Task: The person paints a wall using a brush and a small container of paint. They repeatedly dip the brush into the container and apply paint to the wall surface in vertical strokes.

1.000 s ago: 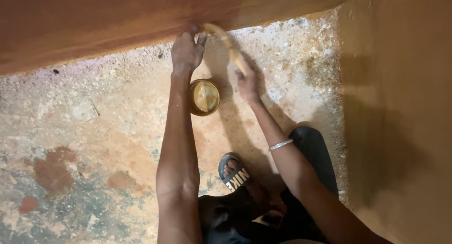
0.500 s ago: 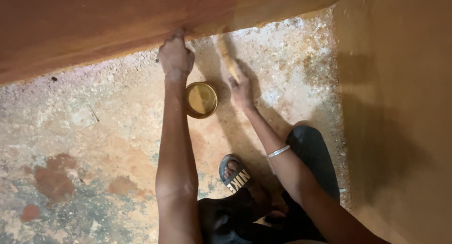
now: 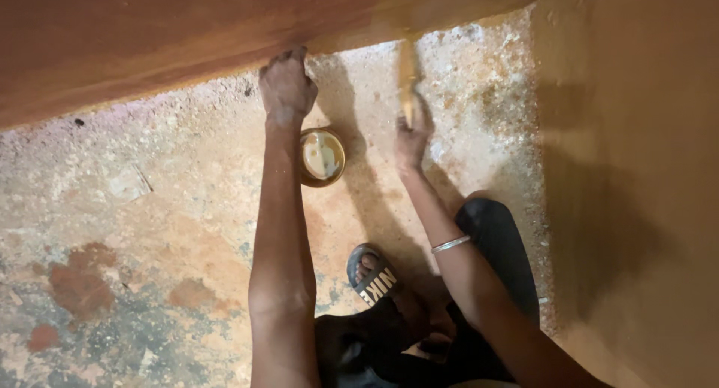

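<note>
My left hand [image 3: 285, 85] presses its fingers against the lower edge of a reddish-brown wooden panel [image 3: 172, 36] that slants across the top of the view. My right hand [image 3: 410, 137] grips the handle of a paint brush [image 3: 408, 77], whose bristles touch the panel's lighter, yellowish part. A small round tin [image 3: 322, 156] with pale liquid in it sits on the floor between my two forearms, just below my left hand.
The rough concrete floor [image 3: 150, 231] is stained orange and grey. A tan wall [image 3: 636, 171] rises at the right. My foot in a black sandal [image 3: 374, 279] and dark trousers [image 3: 494, 238] show at the bottom.
My right hand has swung the brush from a slanted pose to upright and shifted right along the panel. My left hand stays on the panel's edge. The view has drifted slightly.
</note>
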